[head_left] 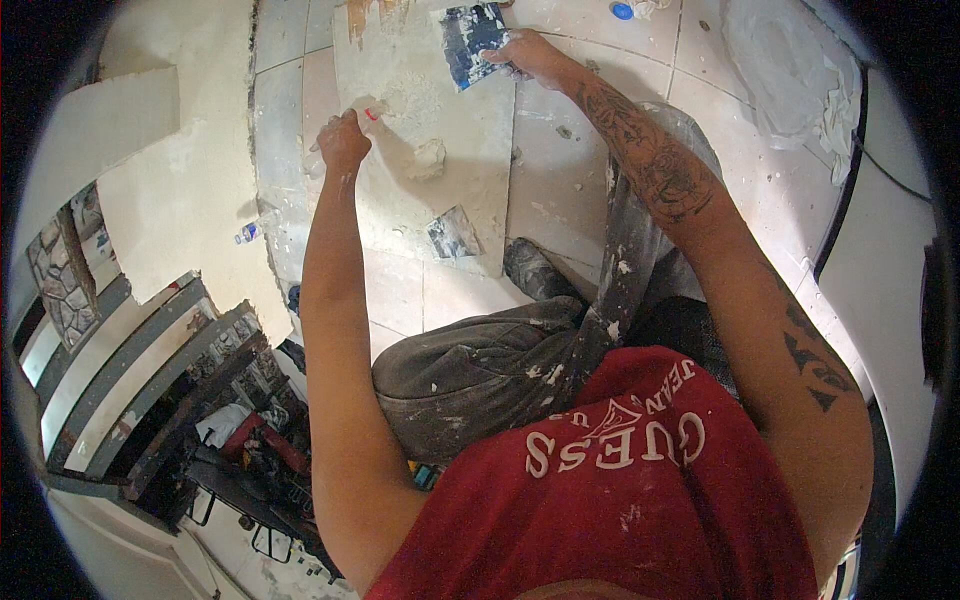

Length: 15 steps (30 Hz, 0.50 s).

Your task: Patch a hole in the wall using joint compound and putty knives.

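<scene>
My right hand (532,58) is closed on one edge of a flat, dark blue putty spreader (468,40), its face smeared with white filler. The spreader is over the far right part of a pale board (475,150) lying on the floor. Farther left, my left hand (343,140) is closed above the board's left side. A small red piece shows beside its fingers, and what it grips, if anything, I cannot make out. Between my hands and nearer me, a lump of pale filler (428,158) sits on the board. A second smeared spreader (453,233) lies near the board's close edge.
Pale floor tiles (575,180) surround the board. A small plastic bottle (247,233) lies at the left. A crumpled clear plastic sheet (795,75) spreads at the far right, and a blue cap (622,10) lies at the back. Dark-edged steps (150,360) stand at lower left.
</scene>
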Tool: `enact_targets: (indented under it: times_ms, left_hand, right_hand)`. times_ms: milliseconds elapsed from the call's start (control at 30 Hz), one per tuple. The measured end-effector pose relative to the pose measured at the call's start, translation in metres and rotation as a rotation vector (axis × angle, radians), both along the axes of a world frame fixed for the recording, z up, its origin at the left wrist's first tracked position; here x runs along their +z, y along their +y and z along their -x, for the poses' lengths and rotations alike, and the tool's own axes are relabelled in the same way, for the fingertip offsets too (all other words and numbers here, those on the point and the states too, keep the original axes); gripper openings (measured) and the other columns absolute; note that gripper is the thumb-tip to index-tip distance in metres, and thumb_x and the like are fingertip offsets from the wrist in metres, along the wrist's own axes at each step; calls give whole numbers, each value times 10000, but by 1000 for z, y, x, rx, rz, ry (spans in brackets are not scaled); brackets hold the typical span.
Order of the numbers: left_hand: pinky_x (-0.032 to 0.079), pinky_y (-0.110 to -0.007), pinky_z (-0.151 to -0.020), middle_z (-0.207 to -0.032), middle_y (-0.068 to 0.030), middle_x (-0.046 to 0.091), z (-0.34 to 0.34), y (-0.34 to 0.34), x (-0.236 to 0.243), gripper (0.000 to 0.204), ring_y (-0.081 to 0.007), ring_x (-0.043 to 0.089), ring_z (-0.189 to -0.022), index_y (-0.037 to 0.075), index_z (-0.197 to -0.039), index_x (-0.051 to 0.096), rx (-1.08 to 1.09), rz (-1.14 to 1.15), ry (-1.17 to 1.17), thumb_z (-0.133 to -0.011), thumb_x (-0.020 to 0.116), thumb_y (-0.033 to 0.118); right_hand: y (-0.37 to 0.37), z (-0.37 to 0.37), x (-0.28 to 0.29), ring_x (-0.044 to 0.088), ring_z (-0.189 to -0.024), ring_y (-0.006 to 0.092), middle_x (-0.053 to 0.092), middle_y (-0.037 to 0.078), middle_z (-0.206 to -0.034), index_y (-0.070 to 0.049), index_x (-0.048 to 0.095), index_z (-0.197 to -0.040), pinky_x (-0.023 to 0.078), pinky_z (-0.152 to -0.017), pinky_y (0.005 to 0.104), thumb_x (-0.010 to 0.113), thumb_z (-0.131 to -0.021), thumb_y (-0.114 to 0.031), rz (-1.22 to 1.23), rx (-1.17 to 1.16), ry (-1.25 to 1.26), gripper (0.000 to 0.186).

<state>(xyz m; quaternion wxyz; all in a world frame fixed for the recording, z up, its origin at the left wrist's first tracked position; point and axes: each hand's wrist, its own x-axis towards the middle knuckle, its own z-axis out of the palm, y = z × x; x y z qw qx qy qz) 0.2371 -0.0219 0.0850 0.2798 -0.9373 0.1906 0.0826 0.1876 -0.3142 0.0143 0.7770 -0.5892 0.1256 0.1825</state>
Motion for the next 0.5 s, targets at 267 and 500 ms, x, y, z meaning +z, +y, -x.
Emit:
enact_targets:
  times_ms: [267, 500]
  left_hand:
    - [459, -363, -644, -789, -153, 578, 0, -2, 2, 196, -281, 582, -736, 57, -835, 542, 16, -26, -11, -647, 550, 113]
    - [454, -359, -624, -716, -143, 579, 2, -2, 2, 161, -273, 579, -709, 58, -777, 549, -42, 55, -39, -621, 562, 95]
  right_hand:
    - [0, -5, -18, 347, -466, 61, 441, -38, -558, -86, 543, -706, 264, -415, 217, 634, -723, -223, -13, 28, -35, 165]
    - [-1, -1, 1, 351, -463, 67, 439, -32, -551, -79, 542, -716, 273, -413, 223, 630, -726, -223, 66, 29, 2, 169]
